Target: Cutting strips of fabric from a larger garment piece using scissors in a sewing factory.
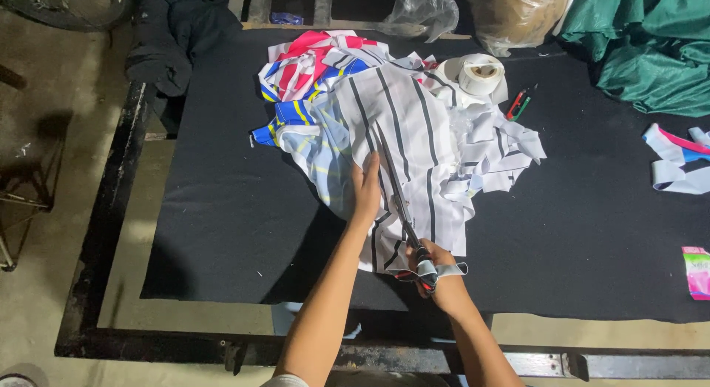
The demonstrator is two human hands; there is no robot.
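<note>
The cut is under way: the scissors point(403, 209) stand part-way up the striped cloth point(403, 128), with most of its length ahead uncut, while offcut strips point(492, 161) lie to the right. The cloth lies on the dark desk point(222, 209), white with black stripes, creased. The left hand point(366, 191) presses flat on it, fingers together. The right hand point(429, 272) grips the scissor handles.

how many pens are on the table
2: a red pen and a green pen, side by side right of the tape roll. The cloth pile may hide more.
</note>
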